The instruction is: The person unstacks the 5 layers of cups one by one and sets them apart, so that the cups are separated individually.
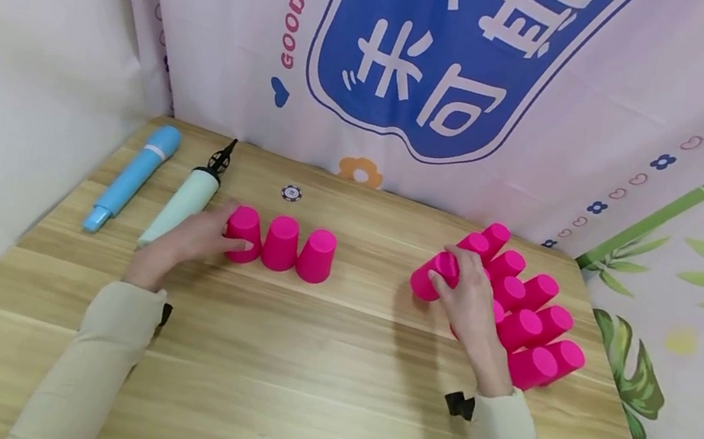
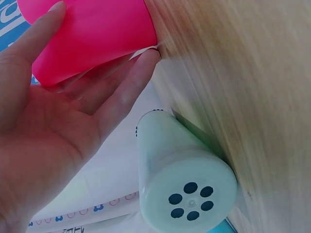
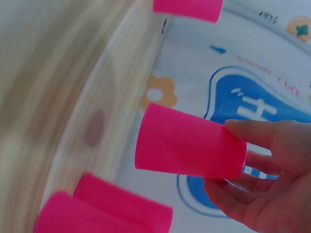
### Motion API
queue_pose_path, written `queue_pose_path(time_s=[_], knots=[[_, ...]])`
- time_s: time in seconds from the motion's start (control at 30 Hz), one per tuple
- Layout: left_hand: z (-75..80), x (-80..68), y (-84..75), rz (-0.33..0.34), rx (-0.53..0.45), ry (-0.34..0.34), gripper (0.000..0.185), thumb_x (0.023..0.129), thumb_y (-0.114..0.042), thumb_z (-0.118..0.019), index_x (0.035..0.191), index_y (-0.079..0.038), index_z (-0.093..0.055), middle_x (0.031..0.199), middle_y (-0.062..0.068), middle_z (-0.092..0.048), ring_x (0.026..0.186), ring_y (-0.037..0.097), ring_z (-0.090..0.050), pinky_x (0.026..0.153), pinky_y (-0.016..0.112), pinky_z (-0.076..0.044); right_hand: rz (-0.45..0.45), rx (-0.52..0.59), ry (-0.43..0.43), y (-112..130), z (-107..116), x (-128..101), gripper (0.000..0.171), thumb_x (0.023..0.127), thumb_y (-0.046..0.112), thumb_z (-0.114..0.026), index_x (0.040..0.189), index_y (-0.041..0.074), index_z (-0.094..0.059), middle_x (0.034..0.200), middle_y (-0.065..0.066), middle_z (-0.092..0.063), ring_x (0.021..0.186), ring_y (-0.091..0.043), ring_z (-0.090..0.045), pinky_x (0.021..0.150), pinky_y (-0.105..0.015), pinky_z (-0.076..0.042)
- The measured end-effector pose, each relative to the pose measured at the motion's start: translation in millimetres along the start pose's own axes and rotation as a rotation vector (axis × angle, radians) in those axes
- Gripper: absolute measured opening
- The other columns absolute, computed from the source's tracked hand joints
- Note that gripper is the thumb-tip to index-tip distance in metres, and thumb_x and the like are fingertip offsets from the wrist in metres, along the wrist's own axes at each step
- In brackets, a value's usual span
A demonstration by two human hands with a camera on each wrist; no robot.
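Three pink cups stand upside down in a row at the middle left; my left hand grips the leftmost cup. The left wrist view shows that cup held between my thumb and fingers. At the right, a pile of pink cups lies on its side on the wooden table. My right hand holds one pink cup at the pile's left edge, just off the table. In the right wrist view this cup is pinched between thumb and fingers.
A mint green hand pump lies just left of my left hand, and shows close up as the pump. A blue tube lies further left. A small round chip sits behind the cup row. Printed cloth hangs behind and beside the table.
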State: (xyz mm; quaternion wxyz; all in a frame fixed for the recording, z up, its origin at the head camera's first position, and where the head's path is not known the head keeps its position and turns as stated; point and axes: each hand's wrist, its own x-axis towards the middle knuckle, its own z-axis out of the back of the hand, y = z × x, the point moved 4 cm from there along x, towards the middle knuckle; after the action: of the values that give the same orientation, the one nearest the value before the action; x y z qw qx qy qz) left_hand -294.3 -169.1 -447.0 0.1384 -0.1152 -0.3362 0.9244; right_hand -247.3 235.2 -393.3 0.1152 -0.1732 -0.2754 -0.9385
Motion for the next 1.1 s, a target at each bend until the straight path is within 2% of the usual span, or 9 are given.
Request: queue_pose_path(time_s=[0.3, 0.5, 0.73, 0.93, 1.03, 1.1], knots=[[-3.5, -0.6, 3.1, -0.015, 0.001, 0.005, 0.063, 0.092, -0.029, -0.065, 0.135, 0.004, -0.033, 0.119, 0.023, -0.057, 0.107, 0.037, -0.056, 0.092, 0.052, -0.046, -0.068, -0.075, 0.066, -29, -12, 18, 0.048, 0.085, 0.010, -0.073, 0.128, -0.003, -0.053, 0.118, -0.021, -0.053, 0.100, -0.037, -0.059, 0.087, -0.050, -0.050], [-2.4, -0.4, 2.9, -0.011, 0.001, -0.001, 0.063, 0.092, -0.028, -0.066, 0.135, 0.004, -0.033, 0.121, 0.024, -0.057, 0.107, 0.037, -0.055, 0.092, 0.052, -0.047, -0.087, -0.095, 0.075, -33, -18, 27, 0.050, 0.085, 0.010, -0.073, 0.128, -0.002, -0.053, 0.118, -0.021, -0.053, 0.103, -0.037, -0.058, 0.087, -0.053, -0.048], [-0.2, -2.8, 1.5, -0.016, 0.012, -0.013, 0.061, 0.092, -0.027, -0.065, 0.134, 0.004, -0.034, 0.118, 0.023, -0.058, 0.106, 0.036, -0.056, 0.091, 0.051, -0.047, -0.086, -0.125, 0.090, -35, -23, 33, 0.049, 0.085, 0.012, -0.074, 0.128, -0.001, -0.053, 0.115, -0.021, -0.054, 0.101, -0.037, -0.059, 0.080, -0.054, -0.050], [0.8, -3.3, 0.0, -0.026, 0.012, -0.017, 0.062, 0.092, -0.028, -0.065, 0.134, 0.005, -0.033, 0.116, 0.024, -0.059, 0.106, 0.036, -0.057, 0.091, 0.051, -0.046, -0.098, -0.133, 0.121, -37, -27, 36, 0.049, 0.087, 0.013, -0.071, 0.129, -0.002, -0.052, 0.117, -0.022, -0.054, 0.102, -0.038, -0.058, 0.083, -0.052, -0.050], [1.1, -3.5, 0.2, -0.026, 0.004, -0.014, 0.062, 0.093, -0.028, -0.065, 0.134, 0.005, -0.033, 0.118, 0.023, -0.059, 0.107, 0.036, -0.057, 0.092, 0.051, -0.046, -0.068, -0.133, 0.090, -32, -26, 37, 0.049, 0.088, 0.012, -0.071, 0.129, -0.004, -0.051, 0.119, -0.023, -0.053, 0.104, -0.038, -0.057, 0.083, -0.052, -0.050], [1.3, -3.5, 0.8, -0.026, 0.000, -0.013, 0.061, 0.093, -0.028, -0.065, 0.134, 0.004, -0.033, 0.118, 0.023, -0.059, 0.107, 0.036, -0.057, 0.093, 0.051, -0.046, -0.013, -0.122, 0.025, -23, -24, 37, 0.047, 0.087, 0.009, -0.071, 0.127, -0.006, -0.052, 0.120, -0.024, -0.053, 0.107, -0.039, -0.056, 0.086, -0.051, -0.049]])
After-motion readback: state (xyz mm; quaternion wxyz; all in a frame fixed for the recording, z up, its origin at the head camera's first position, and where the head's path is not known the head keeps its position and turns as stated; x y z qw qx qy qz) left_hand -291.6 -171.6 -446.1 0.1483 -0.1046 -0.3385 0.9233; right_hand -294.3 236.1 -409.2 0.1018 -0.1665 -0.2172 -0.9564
